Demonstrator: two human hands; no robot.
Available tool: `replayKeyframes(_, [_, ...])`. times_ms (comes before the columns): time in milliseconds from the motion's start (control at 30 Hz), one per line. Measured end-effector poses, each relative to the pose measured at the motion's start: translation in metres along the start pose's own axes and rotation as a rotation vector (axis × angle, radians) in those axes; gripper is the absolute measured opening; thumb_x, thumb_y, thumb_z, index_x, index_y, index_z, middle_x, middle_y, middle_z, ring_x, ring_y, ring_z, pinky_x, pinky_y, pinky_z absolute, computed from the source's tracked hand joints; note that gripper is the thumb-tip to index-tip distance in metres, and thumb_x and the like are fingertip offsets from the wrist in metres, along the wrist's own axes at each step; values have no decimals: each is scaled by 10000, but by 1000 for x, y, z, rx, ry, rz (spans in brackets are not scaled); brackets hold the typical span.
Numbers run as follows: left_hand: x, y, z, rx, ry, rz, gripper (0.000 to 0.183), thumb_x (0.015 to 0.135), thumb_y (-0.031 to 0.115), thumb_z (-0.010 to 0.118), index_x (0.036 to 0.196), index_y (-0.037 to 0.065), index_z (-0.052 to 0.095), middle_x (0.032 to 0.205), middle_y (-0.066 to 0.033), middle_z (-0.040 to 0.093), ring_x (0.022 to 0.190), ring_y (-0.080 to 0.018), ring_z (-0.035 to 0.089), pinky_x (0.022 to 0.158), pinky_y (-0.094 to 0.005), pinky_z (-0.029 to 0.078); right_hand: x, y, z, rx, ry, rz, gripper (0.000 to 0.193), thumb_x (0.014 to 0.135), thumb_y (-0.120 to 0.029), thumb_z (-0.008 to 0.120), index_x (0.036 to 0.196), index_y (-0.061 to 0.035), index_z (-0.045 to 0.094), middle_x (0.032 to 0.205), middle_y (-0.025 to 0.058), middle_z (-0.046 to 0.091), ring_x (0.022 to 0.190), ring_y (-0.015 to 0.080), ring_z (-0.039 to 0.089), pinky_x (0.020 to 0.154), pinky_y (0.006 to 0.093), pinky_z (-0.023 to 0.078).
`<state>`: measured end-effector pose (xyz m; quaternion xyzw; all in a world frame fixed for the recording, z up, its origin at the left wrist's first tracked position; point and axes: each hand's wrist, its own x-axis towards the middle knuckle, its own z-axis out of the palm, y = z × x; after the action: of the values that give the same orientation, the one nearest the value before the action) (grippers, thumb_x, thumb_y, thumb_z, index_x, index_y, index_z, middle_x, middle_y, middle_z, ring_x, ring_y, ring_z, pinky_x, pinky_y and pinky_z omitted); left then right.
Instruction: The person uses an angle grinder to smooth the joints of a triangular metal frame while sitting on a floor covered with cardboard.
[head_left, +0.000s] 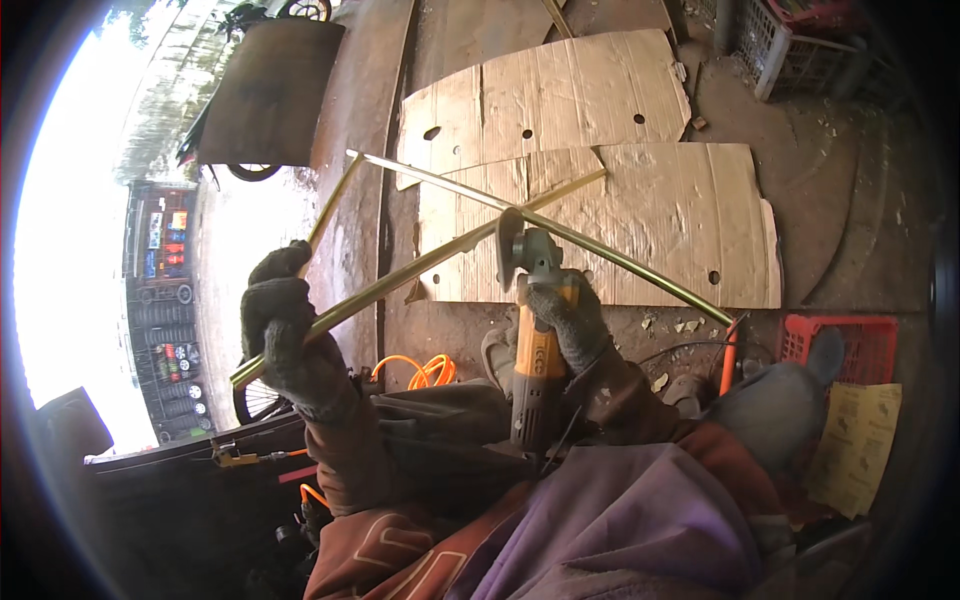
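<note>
Both my hands wear grey gloves. My left hand [290, 335] is closed around the near part of a gold-coloured metal tube frame [410, 274]. One tube of the frame runs away to the right, crossed by a longer thin bar [635, 264]. A short bar joins at the far left corner. My right hand [570, 318] grips a yellow and dark angle grinder [537, 372] near its head. The grinder's disc [508, 250] stands on edge against or very close to the tube near the crossing; contact cannot be made out.
Flattened cardboard sheets [690, 220] lie on the floor ahead. A red plastic crate [868, 345] and a sheet of yellowish paper [855, 440] are at the right. An orange hose [432, 374] lies coiled near my legs. A grey crate [785, 60] stands far right.
</note>
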<state>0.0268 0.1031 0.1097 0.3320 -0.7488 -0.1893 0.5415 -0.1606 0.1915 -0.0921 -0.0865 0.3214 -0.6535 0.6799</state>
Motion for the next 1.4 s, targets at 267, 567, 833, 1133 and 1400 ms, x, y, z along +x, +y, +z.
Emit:
replayKeyframes(267, [-3, -8, -6, -19, 35, -17, 330, 836, 272, 545, 837, -51, 613, 1053, -235, 652, 1090, -351, 619, 1015, -459, 416, -9, -5, 19, -300, -97, -156, 232, 895, -266, 723, 1011, -78, 654, 898, 44, 670, 720, 125, 628, 638, 261, 522])
replayKeyframes(567, [-3, 5, 1, -226, 75, -84, 354, 844, 112, 574, 1129, -86, 646, 1416, -277, 531, 1367, -356, 481, 1199, -448, 295, -41, -4, 66, -225, -232, -167, 272, 907, -202, 717, 1079, -29, 595, 906, 93, 673, 737, 157, 682, 617, 283, 559])
replayKeyframes(833, [1, -2, 2, -297, 30, -49, 356, 864, 31, 526, 1171, -109, 641, 1399, -269, 554, 1339, -318, 517, 1149, -405, 384, -28, -24, 31, -107, -210, 111, 201, 910, -195, 716, 998, -37, 627, 841, 82, 665, 708, 164, 672, 637, 296, 574])
replayKeyframes(1133, [-6, 0, 2, -296, 31, -41, 433, 1069, 280, 445, 1190, -102, 611, 1399, -289, 539, 1363, -381, 486, 1170, -485, 379, -34, -20, 56, -248, -345, -98, 253, 895, -165, 706, 1095, -61, 593, 798, 67, 640, 717, 184, 676, 652, 301, 580])
replayKeyframes(1400, [-6, -6, -1, -394, 32, -34, 417, 1068, 261, 402, 1189, -66, 630, 1402, -314, 527, 1384, -429, 457, 1183, -576, 364, -21, -11, 35, -278, -365, -68, 248, 940, -247, 679, 1071, -51, 601, 871, 113, 669, 669, 202, 674, 575, 313, 561])
